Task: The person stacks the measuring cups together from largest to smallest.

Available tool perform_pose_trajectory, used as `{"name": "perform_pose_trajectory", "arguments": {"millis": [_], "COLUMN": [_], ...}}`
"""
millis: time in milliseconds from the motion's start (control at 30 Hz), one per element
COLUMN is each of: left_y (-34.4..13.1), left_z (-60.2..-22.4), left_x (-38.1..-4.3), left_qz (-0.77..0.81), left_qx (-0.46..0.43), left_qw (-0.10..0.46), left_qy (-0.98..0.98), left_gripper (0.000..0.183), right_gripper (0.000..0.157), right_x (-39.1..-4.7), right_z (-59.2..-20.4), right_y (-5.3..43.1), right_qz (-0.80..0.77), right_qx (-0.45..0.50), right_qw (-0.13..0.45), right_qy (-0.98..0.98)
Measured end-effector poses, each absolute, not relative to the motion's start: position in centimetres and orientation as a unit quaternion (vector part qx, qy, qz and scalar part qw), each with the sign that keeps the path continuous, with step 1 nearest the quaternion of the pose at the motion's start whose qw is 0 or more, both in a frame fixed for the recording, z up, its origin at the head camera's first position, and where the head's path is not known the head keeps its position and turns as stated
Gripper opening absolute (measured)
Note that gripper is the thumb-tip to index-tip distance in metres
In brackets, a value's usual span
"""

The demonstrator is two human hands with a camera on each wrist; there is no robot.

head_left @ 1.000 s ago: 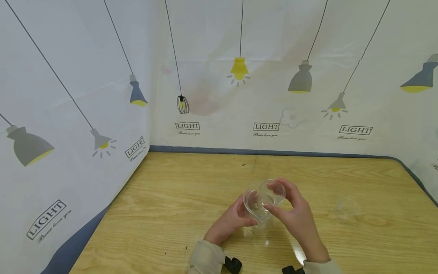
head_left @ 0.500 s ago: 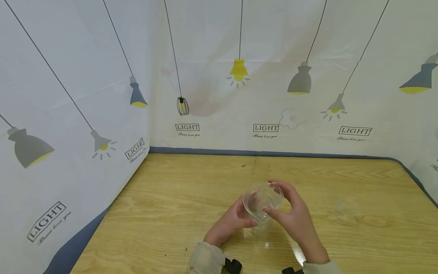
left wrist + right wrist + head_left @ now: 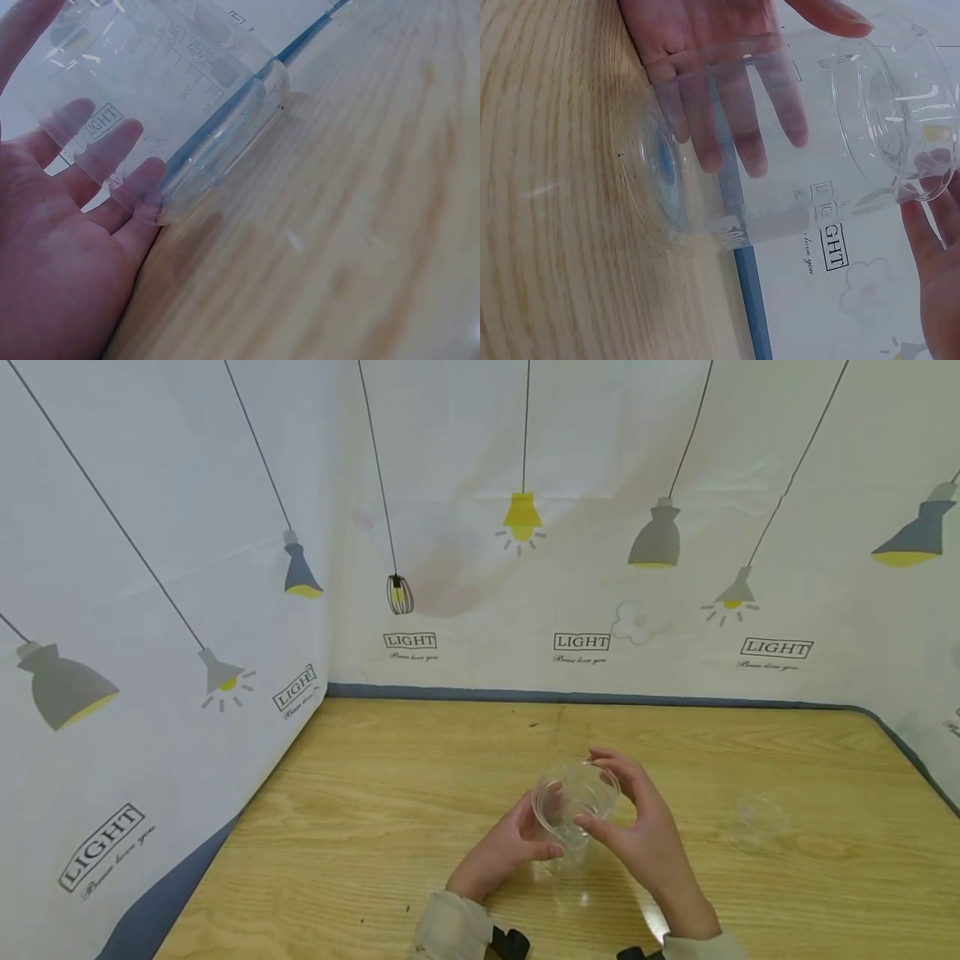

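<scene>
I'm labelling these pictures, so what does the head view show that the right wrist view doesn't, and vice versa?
Head view only: sleeves and a clear item on the table, off to the right.
Right wrist view only: white markings on the large cup.
Both: the left hand gripping the large cup, the right hand holding a small cup at the other's mouth.

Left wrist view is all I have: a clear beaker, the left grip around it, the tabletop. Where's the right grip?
Observer: In the head view, the right grip holds a smaller clear vessel at the mouth of the beaker.
Operator: Above it or inside?
Observer: In the right wrist view, the smaller vessel's lower part looks to be inside the mouth, though overlapping clear surfaces make that hard to confirm.
Operator: Anything else out there?
Observer: The head view shows another clear vessel, faint, on the tabletop to the right of the right grip.
</scene>
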State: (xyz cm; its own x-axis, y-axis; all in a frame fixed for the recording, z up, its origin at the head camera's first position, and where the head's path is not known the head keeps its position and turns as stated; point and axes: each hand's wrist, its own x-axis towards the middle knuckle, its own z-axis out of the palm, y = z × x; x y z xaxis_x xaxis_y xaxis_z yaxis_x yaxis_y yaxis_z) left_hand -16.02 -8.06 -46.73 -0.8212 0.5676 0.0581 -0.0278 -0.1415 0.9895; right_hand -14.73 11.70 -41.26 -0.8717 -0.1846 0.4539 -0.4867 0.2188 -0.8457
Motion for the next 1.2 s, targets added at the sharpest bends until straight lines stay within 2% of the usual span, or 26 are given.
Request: {"name": "perform_pose_trajectory", "arguments": {"millis": [267, 467, 1200], "left_y": [-8.0, -8.0, -8.0], "left_z": [-48.9, -49.0, -48.9], "left_x": [-16.9, -16.9, -16.7], "left_qz": [0.725, 0.728, 0.726], "left_qx": [0.215, 0.211, 0.195], "left_qw": [0.208, 0.206, 0.206], "left_qy": [0.621, 0.619, 0.627], "left_gripper": [0.074, 0.075, 0.076], "right_gripper": [0.066, 0.068, 0.062], "right_x": [-14.7, -14.8, -15.0], "right_z": [-41.4, -41.5, -42.3], "right_y": [11.8, 11.7, 11.1], "right_qz": [0.57, 0.558, 0.505], "right_qx": [0.203, 0.196, 0.188], "right_qw": [0.121, 0.124, 0.13], "right_qy": [-0.787, -0.797, -0.832]}}
